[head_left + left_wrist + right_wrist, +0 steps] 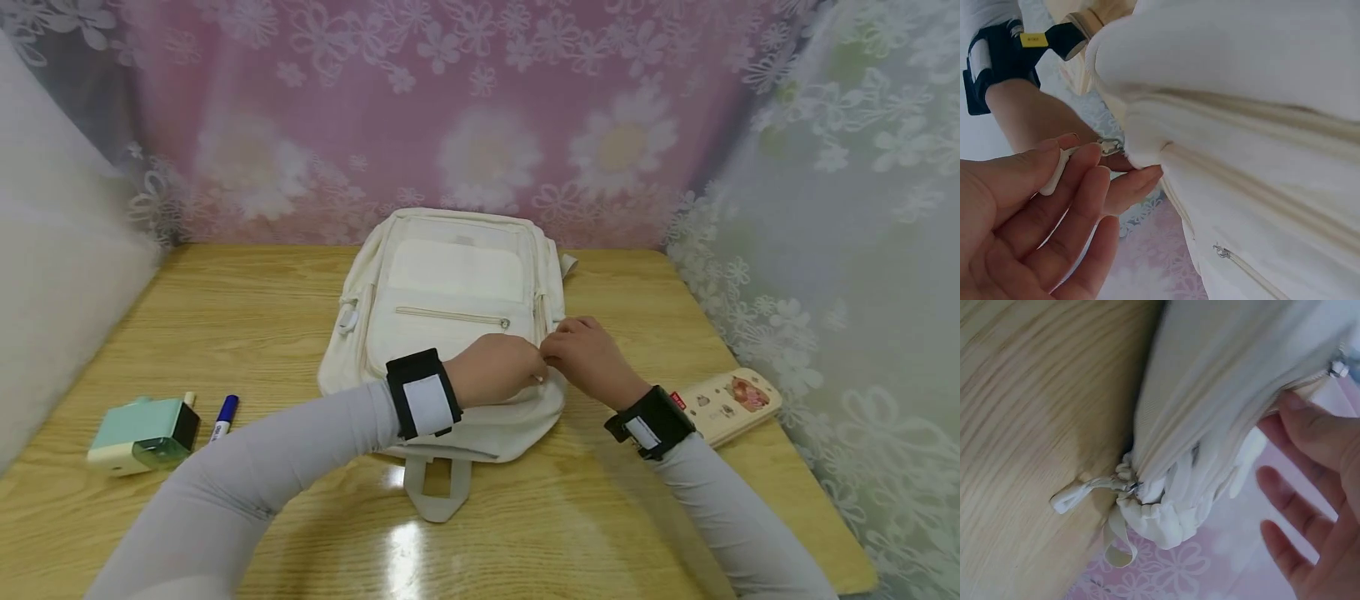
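We have the cream backpack (457,275) lying mid-table, its far end near the back edge of the table (247,308). Our left hand (495,368) pinches a zip pull (1052,178) between thumb and fingers, while our right hand (588,358) holds the bag's side cloth (1235,369) narrowly, near the slider (1112,147). If that cloth slackens, we judge it could fold under the slider and jam it; a hard tug could drag the bag. Swinging our right sleeve (742,508) outward might knock the pencil case (731,406) off the right edge.

home-like nook, pink floral curtain (397,125), wood-grain table (255,308)
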Action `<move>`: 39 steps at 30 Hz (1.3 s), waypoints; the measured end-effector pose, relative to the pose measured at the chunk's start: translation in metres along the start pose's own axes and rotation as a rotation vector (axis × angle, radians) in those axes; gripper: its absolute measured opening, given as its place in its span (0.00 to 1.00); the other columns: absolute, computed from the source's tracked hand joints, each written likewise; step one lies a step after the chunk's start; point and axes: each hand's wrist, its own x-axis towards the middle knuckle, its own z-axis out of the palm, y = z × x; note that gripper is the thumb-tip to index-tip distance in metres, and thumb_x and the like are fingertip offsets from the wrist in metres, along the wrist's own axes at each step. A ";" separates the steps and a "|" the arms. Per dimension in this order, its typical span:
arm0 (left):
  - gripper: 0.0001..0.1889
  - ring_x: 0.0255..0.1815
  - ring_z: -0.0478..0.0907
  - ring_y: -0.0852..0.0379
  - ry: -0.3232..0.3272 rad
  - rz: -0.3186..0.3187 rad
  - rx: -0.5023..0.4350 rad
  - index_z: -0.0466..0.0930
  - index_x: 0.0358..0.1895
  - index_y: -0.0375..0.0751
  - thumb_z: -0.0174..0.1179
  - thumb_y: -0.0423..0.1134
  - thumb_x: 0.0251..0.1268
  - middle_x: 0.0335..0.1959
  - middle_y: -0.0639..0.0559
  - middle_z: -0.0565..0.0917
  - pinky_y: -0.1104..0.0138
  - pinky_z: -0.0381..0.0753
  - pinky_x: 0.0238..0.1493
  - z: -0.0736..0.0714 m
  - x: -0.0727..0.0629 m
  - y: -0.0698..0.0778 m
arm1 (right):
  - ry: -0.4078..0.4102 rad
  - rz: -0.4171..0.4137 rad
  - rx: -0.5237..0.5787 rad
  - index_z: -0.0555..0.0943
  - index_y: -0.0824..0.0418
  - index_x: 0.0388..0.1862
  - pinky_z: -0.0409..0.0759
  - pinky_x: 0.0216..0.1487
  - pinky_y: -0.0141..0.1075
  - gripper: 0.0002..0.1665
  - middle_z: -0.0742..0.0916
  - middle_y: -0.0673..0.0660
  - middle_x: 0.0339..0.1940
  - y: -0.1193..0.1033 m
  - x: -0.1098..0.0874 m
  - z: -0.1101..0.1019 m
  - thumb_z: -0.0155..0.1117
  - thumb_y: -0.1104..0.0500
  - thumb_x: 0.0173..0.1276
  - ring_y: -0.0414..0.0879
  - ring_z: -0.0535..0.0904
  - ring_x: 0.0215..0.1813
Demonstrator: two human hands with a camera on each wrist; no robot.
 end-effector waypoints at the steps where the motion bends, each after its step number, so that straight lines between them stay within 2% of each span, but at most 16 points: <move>1: 0.09 0.35 0.79 0.63 -0.009 0.001 0.009 0.86 0.40 0.49 0.54 0.38 0.68 0.36 0.57 0.86 0.71 0.76 0.37 0.000 -0.002 0.000 | 0.016 0.013 0.021 0.83 0.48 0.26 0.71 0.51 0.44 0.06 0.85 0.46 0.27 0.000 0.000 -0.001 0.72 0.60 0.53 0.46 0.77 0.37; 6: 0.09 0.33 0.78 0.65 -0.034 0.008 -0.025 0.86 0.39 0.50 0.55 0.40 0.67 0.35 0.58 0.86 0.72 0.75 0.37 -0.002 -0.016 0.002 | 0.066 0.057 0.031 0.83 0.50 0.29 0.72 0.52 0.47 0.05 0.86 0.48 0.27 0.002 0.000 -0.004 0.70 0.61 0.55 0.49 0.78 0.37; 10: 0.08 0.32 0.77 0.66 -0.043 0.031 -0.068 0.86 0.35 0.50 0.56 0.39 0.67 0.32 0.60 0.85 0.72 0.75 0.37 -0.006 -0.036 -0.001 | 0.103 0.130 -0.009 0.83 0.54 0.29 0.73 0.50 0.48 0.03 0.87 0.52 0.27 0.008 -0.001 -0.003 0.69 0.62 0.57 0.51 0.80 0.37; 13: 0.08 0.33 0.78 0.66 -0.037 0.026 -0.099 0.86 0.35 0.49 0.55 0.39 0.67 0.33 0.59 0.85 0.72 0.76 0.38 -0.011 -0.054 -0.010 | 0.133 0.201 -0.006 0.82 0.56 0.29 0.73 0.49 0.49 0.04 0.87 0.54 0.26 0.014 -0.003 -0.003 0.69 0.63 0.56 0.52 0.80 0.36; 18: 0.09 0.40 0.81 0.63 -0.033 0.010 -0.204 0.85 0.43 0.46 0.58 0.39 0.64 0.39 0.56 0.86 0.72 0.78 0.42 -0.017 -0.086 -0.039 | 0.141 0.254 0.029 0.83 0.57 0.31 0.72 0.48 0.50 0.04 0.87 0.55 0.26 0.020 -0.004 -0.005 0.69 0.64 0.56 0.53 0.80 0.34; 22: 0.08 0.40 0.81 0.64 -0.039 -0.010 -0.260 0.85 0.43 0.48 0.58 0.39 0.64 0.39 0.58 0.85 0.72 0.78 0.41 -0.018 -0.111 -0.067 | 0.137 0.267 0.040 0.83 0.58 0.32 0.72 0.48 0.51 0.04 0.86 0.56 0.24 0.020 -0.004 -0.007 0.68 0.64 0.57 0.53 0.80 0.32; 27: 0.08 0.41 0.80 0.66 -0.063 -0.090 -0.300 0.84 0.44 0.53 0.57 0.41 0.65 0.40 0.62 0.85 0.71 0.78 0.42 -0.015 -0.140 -0.096 | 0.165 0.263 0.035 0.83 0.59 0.32 0.73 0.47 0.51 0.04 0.85 0.57 0.22 0.020 -0.003 -0.008 0.68 0.65 0.56 0.54 0.80 0.31; 30: 0.09 0.43 0.80 0.65 -0.050 -0.147 -0.308 0.83 0.44 0.54 0.57 0.41 0.65 0.41 0.62 0.85 0.68 0.78 0.43 -0.014 -0.156 -0.112 | 0.173 0.270 0.036 0.83 0.59 0.32 0.73 0.47 0.51 0.04 0.85 0.57 0.22 0.020 -0.004 -0.009 0.68 0.65 0.57 0.55 0.80 0.30; 32: 0.09 0.44 0.80 0.64 -0.025 -0.166 -0.321 0.83 0.45 0.54 0.57 0.40 0.65 0.42 0.61 0.85 0.67 0.79 0.44 -0.014 -0.163 -0.121 | 0.172 0.279 0.040 0.83 0.59 0.32 0.73 0.47 0.52 0.04 0.85 0.58 0.22 0.021 -0.003 -0.009 0.67 0.66 0.57 0.55 0.81 0.30; 35: 0.10 0.44 0.81 0.63 0.024 -0.161 -0.324 0.83 0.46 0.53 0.57 0.38 0.65 0.42 0.58 0.85 0.66 0.79 0.44 -0.012 -0.167 -0.130 | 0.155 0.266 0.051 0.83 0.60 0.31 0.74 0.45 0.52 0.05 0.85 0.58 0.23 0.022 -0.003 -0.008 0.68 0.66 0.56 0.55 0.80 0.30; 39: 0.10 0.44 0.80 0.62 0.050 -0.157 -0.304 0.83 0.46 0.53 0.57 0.38 0.65 0.43 0.58 0.85 0.66 0.79 0.44 -0.009 -0.166 -0.130 | 0.069 0.189 0.071 0.83 0.60 0.31 0.74 0.43 0.52 0.07 0.86 0.57 0.25 0.021 -0.003 -0.004 0.70 0.67 0.53 0.55 0.80 0.31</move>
